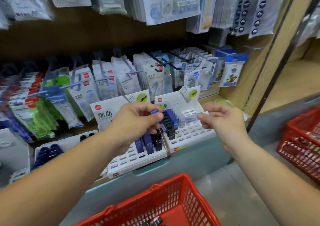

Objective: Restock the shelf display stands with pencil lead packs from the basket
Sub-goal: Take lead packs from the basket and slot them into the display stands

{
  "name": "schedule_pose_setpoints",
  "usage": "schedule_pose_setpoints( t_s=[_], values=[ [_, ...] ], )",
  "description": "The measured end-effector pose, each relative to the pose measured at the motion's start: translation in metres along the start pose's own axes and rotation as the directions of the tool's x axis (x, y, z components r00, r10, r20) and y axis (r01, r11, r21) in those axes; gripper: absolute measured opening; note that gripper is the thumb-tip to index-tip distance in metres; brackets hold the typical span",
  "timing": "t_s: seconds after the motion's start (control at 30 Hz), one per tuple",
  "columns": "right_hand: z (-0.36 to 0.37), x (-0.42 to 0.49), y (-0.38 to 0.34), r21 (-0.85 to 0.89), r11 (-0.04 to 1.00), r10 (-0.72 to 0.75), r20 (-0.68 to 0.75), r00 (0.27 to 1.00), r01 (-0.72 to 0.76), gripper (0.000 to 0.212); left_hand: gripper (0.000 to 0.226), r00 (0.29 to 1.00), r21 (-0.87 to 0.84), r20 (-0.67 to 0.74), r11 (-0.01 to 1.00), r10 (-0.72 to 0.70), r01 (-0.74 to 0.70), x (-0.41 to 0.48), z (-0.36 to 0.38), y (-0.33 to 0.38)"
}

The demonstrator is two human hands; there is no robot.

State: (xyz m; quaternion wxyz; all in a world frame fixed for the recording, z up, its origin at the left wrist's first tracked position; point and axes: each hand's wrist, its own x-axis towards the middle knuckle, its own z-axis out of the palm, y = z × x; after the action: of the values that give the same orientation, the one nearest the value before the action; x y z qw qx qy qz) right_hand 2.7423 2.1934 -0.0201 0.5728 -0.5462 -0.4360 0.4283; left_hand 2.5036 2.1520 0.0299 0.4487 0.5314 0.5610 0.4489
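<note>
While the left hand [136, 122] grips several blue and black pencil lead packs [154, 111] just above the left display stand [131, 158], the right hand [223, 120] hovers beside it over the right display stand [190, 135] with its fingers curled; blur hides whether it pinches anything. A red basket [174, 191] sits below both hands.

Empty slots across right stand [192, 132], open front rows on left stand [128, 158], hanging packets [121, 77] crowding close behind.

"HB 0.5" on black lead pack [158, 143] — "黑晶" on left stand header [105, 114]
</note>
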Motion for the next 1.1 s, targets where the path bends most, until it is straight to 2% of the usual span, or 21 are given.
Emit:
schedule_pose_setpoints(
  t_s=[0.1, 0.27, 0.43, 0.53, 0.63, 0.83, 0.97, 1.1],
  values=[
    [-0.005, 0.005, 0.012, 0.066, 0.997, 0.040, -0.007, 0.999, -0.039, 0.020, 0.007, 0.999, 0.050, 0.034, 0.999, 0.004, -0.005, 0.019, 0.013, 0.005],
    [-0.004, 0.014, 0.027, 0.095, 0.993, 0.073, -0.003, 0.997, -0.072, 0.021, 0.008, 0.999, 0.214, 0.011, 0.977, -0.030, 0.027, 0.048, 0.031, -0.003],
    [-0.005, 0.021, 0.036, 0.108, 0.992, 0.071, -0.001, 0.997, -0.071, 0.019, 0.019, 0.998, 0.464, 0.035, 0.884, 0.048, -0.059, 0.063, 0.038, -0.007],
    [-0.007, 0.023, 0.040, 0.064, 0.997, 0.047, 0.002, 0.999, -0.047, 0.019, 0.023, 0.993, 0.525, 0.091, 0.844, 0.075, -0.112, 0.070, 0.039, -0.006],
    [-0.007, 0.024, 0.043, 0.023, 0.999, 0.029, 0.003, 1.000, -0.029, 0.016, 0.029, 0.993, 0.509, 0.110, 0.855, 0.051, -0.101, 0.078, 0.039, -0.005],
    [0.000, 0.031, 0.052, -0.184, 0.975, -0.111, 0.087, 0.990, 0.125, 0.024, 0.023, 0.977, 0.589, 0.175, 0.782, 0.125, -0.206, 0.093, 0.045, -0.009],
    [0.005, 0.034, 0.059, -0.251, 0.948, -0.163, 0.152, 0.975, 0.197, 0.032, 0.019, 0.970, 0.628, 0.201, 0.741, 0.140, -0.237, 0.093, 0.056, -0.021],
    [0.008, 0.032, 0.057, -0.365, 0.861, -0.268, 0.270, 0.925, 0.355, 0.029, 0.022, 0.969, 0.665, 0.177, 0.704, 0.174, -0.248, 0.094, 0.057, -0.028]
  ],
)
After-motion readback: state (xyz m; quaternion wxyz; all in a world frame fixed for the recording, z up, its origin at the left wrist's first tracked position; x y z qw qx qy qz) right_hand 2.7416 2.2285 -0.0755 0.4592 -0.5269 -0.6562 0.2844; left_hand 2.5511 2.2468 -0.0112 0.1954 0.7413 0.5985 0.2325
